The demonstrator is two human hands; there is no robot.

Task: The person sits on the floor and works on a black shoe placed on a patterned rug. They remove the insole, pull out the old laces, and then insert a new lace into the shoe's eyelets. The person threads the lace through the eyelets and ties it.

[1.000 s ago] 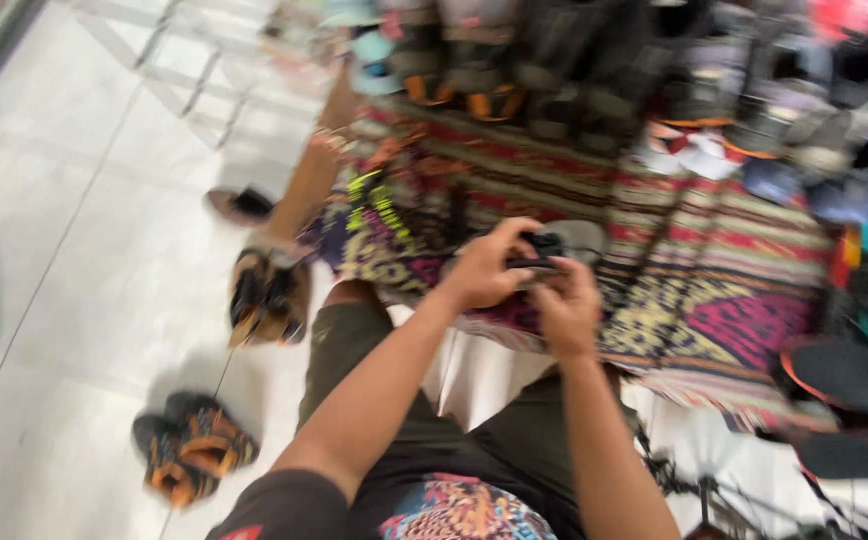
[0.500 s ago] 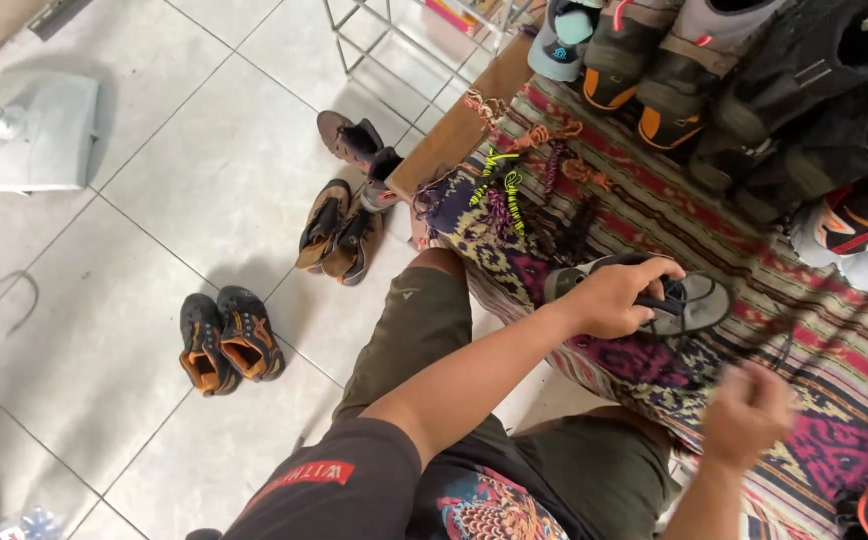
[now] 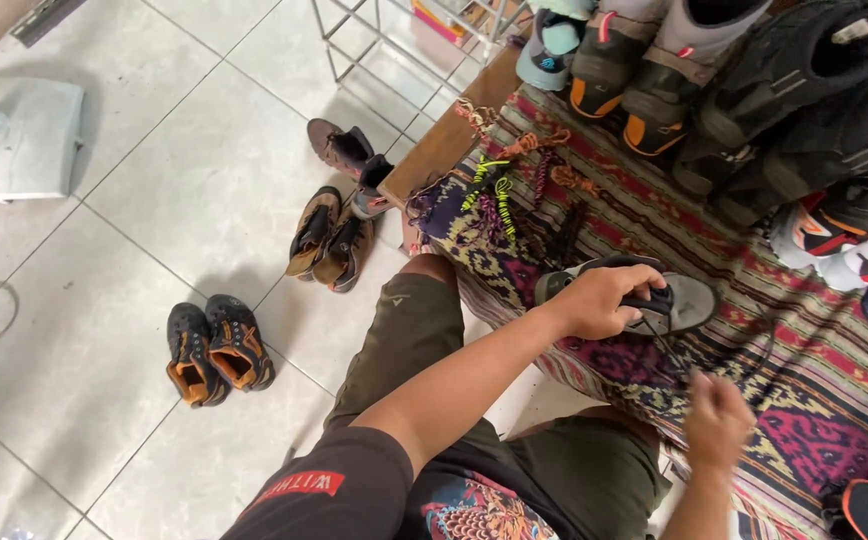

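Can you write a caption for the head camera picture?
Left hand holds a sandal on the patterned cloth.

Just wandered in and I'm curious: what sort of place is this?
Probably a small shoe shop or shoe repair stall. Shoes crowd the patterned cloth, more pairs stand on the tiled floor, and bundled coloured laces lie beside a sandal.

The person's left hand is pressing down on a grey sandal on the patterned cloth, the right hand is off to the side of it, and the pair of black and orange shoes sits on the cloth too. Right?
Not quite. The head view shows the black and orange shoes on the tiled floor, not on the patterned cloth. The rest holds: the left hand rests on the grey sandal, and the right hand is beside it.
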